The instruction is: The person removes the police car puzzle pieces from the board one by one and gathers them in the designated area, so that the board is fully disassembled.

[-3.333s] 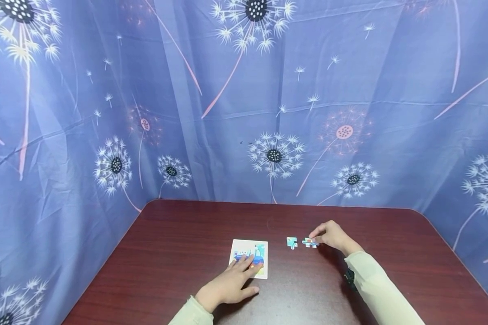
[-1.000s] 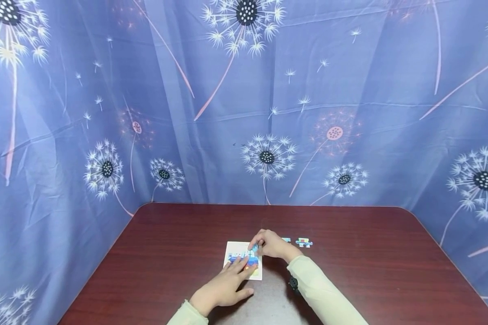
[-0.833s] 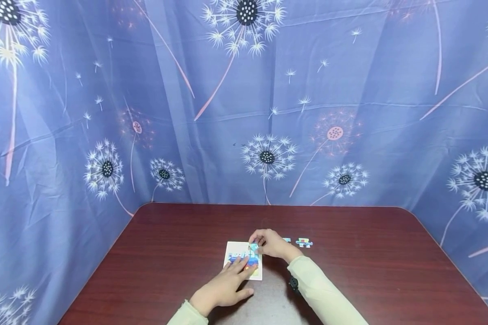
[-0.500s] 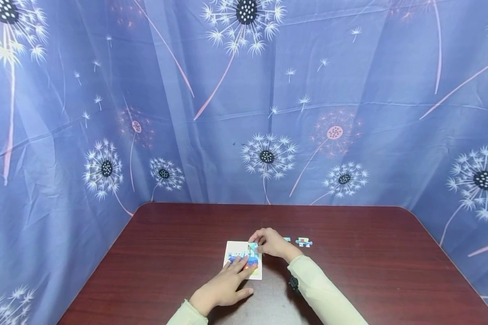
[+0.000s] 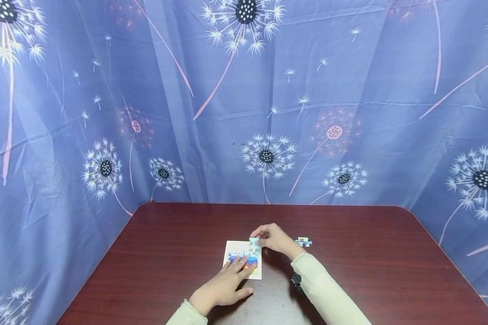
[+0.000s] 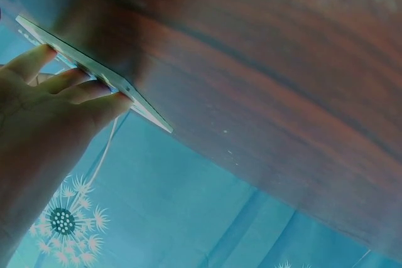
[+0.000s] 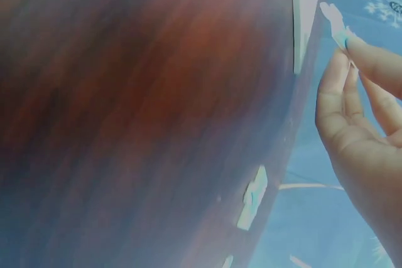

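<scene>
My left hand rests with spread fingers on a white-bordered puzzle board printed with a blue cartoon vehicle with eyes. In the left wrist view its fingertips press on the board near one edge. My right hand pinches a pale teal puzzle piece between thumb and fingers, over the board's far right corner. The right wrist view shows that puzzle piece tilted up at the fingertips, apart from the board.
Right of my right hand lies a loose puzzle piece with blue and yellow print. Another loose piece shows in the right wrist view, hidden behind the hand in the head view. The dark wooden table meets a blue dandelion curtain behind.
My right hand came left from the loose pieces to the board's far right corner with a puzzle piece. Since half a second ago it has raised and tilted that piece. My left hand stays put.
</scene>
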A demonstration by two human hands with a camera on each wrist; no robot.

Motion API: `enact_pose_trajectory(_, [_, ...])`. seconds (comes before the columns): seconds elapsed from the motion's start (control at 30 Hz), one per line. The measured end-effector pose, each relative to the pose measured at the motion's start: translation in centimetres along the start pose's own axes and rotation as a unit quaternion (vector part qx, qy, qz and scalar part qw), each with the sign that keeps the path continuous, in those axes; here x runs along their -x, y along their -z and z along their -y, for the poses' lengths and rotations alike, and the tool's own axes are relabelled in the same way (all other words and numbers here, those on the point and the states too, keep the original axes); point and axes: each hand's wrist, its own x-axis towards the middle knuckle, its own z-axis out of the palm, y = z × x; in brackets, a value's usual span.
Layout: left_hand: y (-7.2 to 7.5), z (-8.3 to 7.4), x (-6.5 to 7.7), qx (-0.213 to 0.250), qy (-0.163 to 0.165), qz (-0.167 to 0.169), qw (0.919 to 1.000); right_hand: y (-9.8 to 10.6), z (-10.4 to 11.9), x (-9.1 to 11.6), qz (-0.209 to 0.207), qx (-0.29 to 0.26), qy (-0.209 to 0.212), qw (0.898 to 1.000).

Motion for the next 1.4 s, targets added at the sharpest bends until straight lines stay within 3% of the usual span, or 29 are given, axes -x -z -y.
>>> enact_pose_trajectory(0.5, [0.4, -0.3, 0.1, 0.000, -0.002, 0.003, 1.0000, 3.9, -1.1, 1.1, -0.035, -0.057, -0.030, 0.997])
enact_pose_trajectory(0.93, [0.3, -0.3, 0.1, 0.001, -0.002, 0.003, 1.0000, 8.9, -2.2, 4.5, -0.073, -0.084, -0.071, 0.991])
enact_pose_trajectory(1.4, [0.3, -0.3, 0.3, 0.001, -0.001, 0.006, 1.0000, 12.9, -5.0, 8.3, -0.083, -0.075, -0.043, 0.993])
